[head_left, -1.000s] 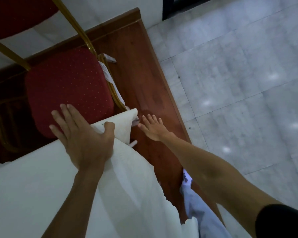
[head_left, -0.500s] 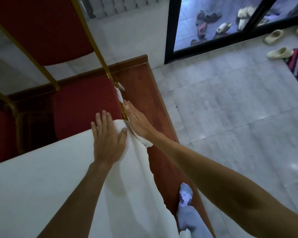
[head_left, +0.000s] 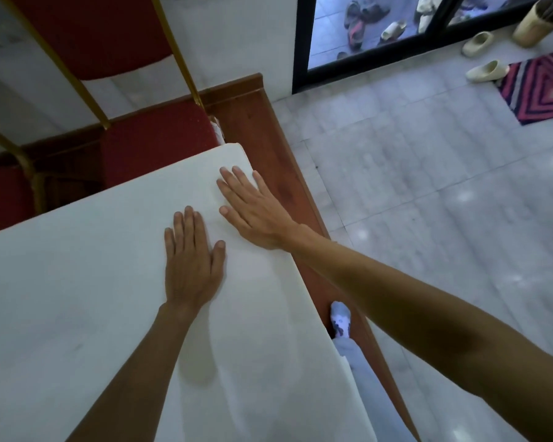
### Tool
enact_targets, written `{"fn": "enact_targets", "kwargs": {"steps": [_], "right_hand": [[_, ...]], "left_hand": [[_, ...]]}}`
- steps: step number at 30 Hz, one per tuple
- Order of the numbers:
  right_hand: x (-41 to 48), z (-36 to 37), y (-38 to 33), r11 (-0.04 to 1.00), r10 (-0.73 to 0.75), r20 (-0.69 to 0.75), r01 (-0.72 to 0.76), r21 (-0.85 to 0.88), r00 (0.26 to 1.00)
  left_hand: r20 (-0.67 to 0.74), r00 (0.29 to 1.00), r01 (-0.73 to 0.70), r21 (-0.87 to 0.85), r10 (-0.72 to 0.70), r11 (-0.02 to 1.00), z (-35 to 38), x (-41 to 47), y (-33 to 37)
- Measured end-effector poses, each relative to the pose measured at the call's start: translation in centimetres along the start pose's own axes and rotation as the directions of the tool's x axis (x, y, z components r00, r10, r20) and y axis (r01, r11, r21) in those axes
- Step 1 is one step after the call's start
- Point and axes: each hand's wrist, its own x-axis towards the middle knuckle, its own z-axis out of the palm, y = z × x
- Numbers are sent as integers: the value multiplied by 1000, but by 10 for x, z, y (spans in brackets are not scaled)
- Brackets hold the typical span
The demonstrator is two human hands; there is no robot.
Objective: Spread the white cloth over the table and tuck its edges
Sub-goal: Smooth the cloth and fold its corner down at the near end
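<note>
The white cloth point(head_left: 77, 282) lies flat over the table and covers its top as far as the far right corner. My left hand point(head_left: 192, 260) rests palm down on the cloth, fingers spread, a little back from that corner. My right hand point(head_left: 253, 208) lies flat on the cloth beside it, nearer the corner, with its outer edge along the table's right side. Neither hand holds anything. The table itself is hidden under the cloth.
Red chairs with gold frames point(head_left: 154, 145) stand against the far side of the table. A brown wooden platform point(head_left: 268, 135) runs along the right side, with my socked foot point(head_left: 340, 320) on it. Beyond it are grey tiles, slippers point(head_left: 486, 71), a striped mat point(head_left: 543, 87) and a glass door.
Both hands have come off the hanging corner of the cloth and moved onto the table top, where they now press flat. The corner fold is no longer sticking out.
</note>
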Motion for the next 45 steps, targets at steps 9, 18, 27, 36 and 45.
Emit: {"fn": "enact_targets", "kwargs": {"steps": [9,18,27,36,45], "right_hand": [[-82,15,-16,989,-30,53,38,-141,998],[-190,30,-45,970,-36,65,51,-238,997],[-339,46,-90,975,21,69,-5,-222,997],[-429,65,-112,978,27,24,-22,-205,999],[-342,47,-89,985,53,114,-33,-172,992]], "left_hand": [[-28,1000,1,13,0,1000,9,-68,19],[1,999,-45,-7,45,999,18,-171,53],[63,994,-89,13,88,996,27,-302,95],[44,992,-121,18,120,992,36,-379,100],[22,993,-115,30,114,993,29,-282,89]]}}
